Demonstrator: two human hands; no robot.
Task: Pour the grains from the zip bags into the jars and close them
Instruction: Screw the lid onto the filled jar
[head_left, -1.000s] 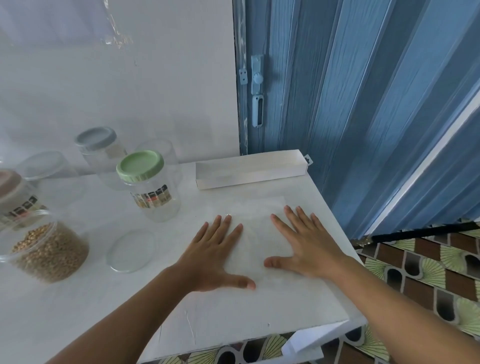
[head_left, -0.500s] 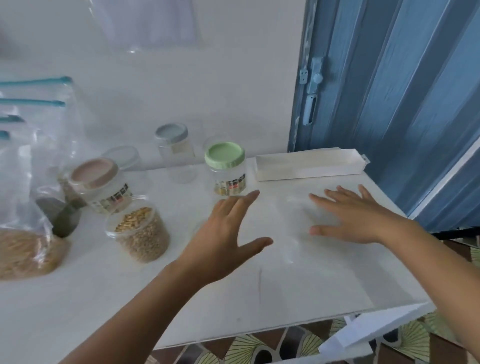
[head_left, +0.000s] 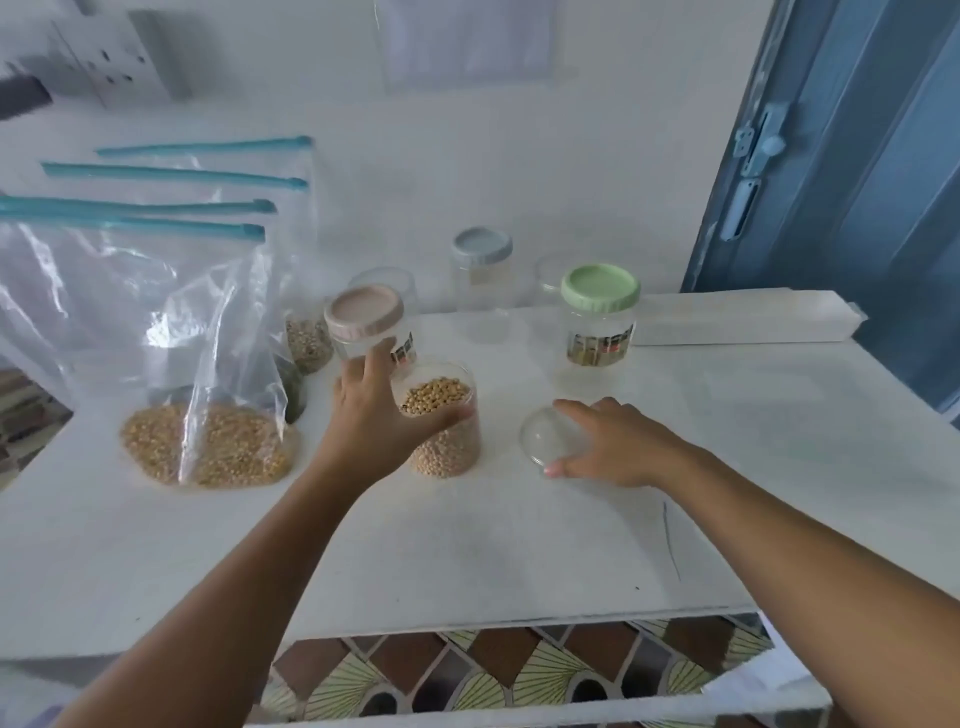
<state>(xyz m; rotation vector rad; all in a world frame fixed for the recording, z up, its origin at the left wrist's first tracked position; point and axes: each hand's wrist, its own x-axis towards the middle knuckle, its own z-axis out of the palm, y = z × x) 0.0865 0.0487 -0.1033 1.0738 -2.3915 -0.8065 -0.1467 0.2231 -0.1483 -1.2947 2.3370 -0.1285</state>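
Left hand (head_left: 376, 415) curls around the filled jar (head_left: 441, 421); right hand (head_left: 613, 441) pinches the clear lid (head_left: 545, 434) just right. Steady the jar, seat the lid level.

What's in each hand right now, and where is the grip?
The left hand grips the open grain jar around its upper wall near the rim. The right hand holds the clear lid by its edge, on the table.
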